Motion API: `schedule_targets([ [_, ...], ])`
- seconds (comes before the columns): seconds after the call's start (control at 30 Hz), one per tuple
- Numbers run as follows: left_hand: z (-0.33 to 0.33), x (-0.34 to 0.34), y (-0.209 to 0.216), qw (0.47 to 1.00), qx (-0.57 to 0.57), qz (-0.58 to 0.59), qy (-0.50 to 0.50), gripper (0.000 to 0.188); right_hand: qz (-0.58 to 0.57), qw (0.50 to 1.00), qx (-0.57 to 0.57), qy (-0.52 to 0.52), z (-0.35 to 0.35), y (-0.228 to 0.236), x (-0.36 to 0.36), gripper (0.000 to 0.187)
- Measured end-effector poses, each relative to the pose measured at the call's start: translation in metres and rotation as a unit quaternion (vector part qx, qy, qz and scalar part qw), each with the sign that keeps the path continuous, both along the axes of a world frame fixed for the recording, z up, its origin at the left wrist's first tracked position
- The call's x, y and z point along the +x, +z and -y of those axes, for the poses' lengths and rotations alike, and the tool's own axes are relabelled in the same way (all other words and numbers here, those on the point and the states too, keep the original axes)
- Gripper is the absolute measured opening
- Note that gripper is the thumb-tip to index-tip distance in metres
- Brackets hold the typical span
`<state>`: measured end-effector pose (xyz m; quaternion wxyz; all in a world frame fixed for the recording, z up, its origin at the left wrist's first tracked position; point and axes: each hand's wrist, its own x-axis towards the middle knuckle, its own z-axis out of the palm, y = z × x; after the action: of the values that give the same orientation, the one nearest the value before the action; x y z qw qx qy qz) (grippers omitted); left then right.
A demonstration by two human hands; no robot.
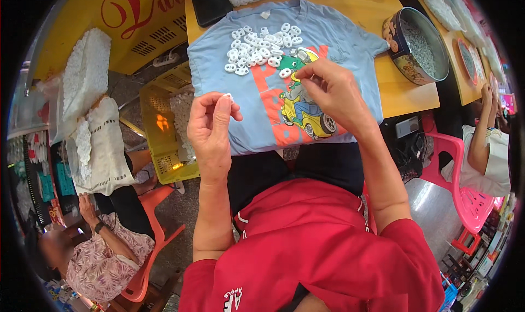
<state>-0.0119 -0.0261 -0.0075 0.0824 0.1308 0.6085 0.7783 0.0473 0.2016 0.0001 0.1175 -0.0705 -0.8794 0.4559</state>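
My left hand (214, 123) is closed, with a small white two-holed plastic piece (228, 97) pinched between thumb and fingertips. It hovers over the left front part of a light-blue T-shirt (219, 88) spread flat on the table. My right hand (331, 90) is bent down over the shirt's cartoon print, thumb and forefinger drawn together; whatever they grip, if anything, is too small to make out. One single white piece (285, 72) lies just left of its fingers. Farther off on the shirt, several matching white pieces (257, 49) lie in a loose heap.
A round tin (398, 41) of small silvery parts stands on the wooden table (410, 101) at the right. A black tray (209, 3) lies at the far left. Left of the table is a yellow crate (158, 112). Seated people work at left and right, near a pink chair (473, 208).
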Motion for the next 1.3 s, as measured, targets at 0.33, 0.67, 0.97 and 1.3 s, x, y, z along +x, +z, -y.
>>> schedule_targets([
  [0.33, -0.004, -0.001, -0.005, 0.994, 0.07, 0.081, -0.021, 0.013, -0.073, 0.996, 0.014, 0.051, 0.014, -0.001, -0.013, 0.01],
  [0.67, -0.011, 0.002, 0.0, 0.982, 0.111, 0.133, -0.074, 0.014, -0.052, 0.966, 0.237, 0.089, 0.002, -0.003, -0.029, 0.011],
  [0.97, -0.014, 0.002, 0.003, 0.964, 0.154, 0.192, -0.103, 0.014, -0.077, 0.932, 0.334, 0.115, -0.001, -0.002, -0.036, 0.011],
  [1.3, -0.028, 0.011, 0.01, 0.972, 0.136, 0.161, -0.107, 0.014, 0.01, 0.95, -0.306, 0.065, 0.036, 0.014, -0.003, 0.017],
])
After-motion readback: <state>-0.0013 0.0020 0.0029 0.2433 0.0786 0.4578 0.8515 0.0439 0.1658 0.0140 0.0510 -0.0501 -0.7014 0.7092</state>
